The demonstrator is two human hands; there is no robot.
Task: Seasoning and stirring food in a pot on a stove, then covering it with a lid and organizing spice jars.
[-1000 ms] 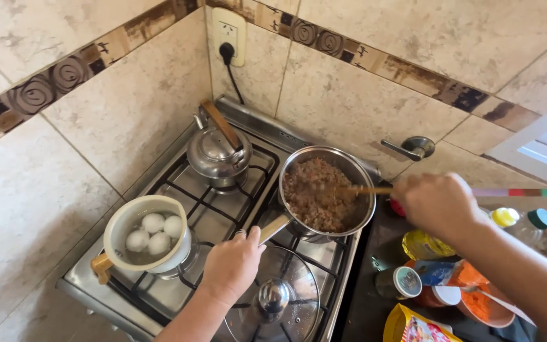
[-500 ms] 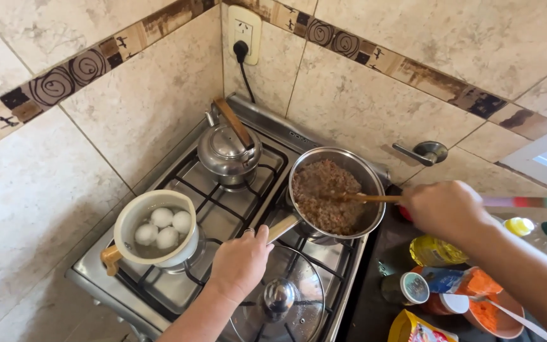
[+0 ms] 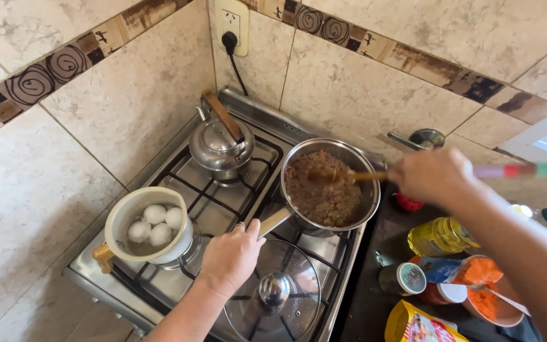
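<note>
The left hand (image 3: 230,256) is closed around the handle of the steel saucepan (image 3: 330,183) on the stove (image 3: 223,196), steadying it. The right hand (image 3: 435,177) grips a wooden spoon (image 3: 349,175), its tip buried in the brown mince. The step looks like stirring; the next stroke calls for a firm hold on the pan. Beside it stands a pot of eggs (image 3: 150,225).

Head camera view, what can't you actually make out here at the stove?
- Pan handle: its end is hidden under the left hand.
- Wooden spoon: its grip is hidden inside the right hand, which is motion-blurred.
- Yellow packet: cut off by the bottom edge.
- Burner flames: hidden under the pans.
</note>
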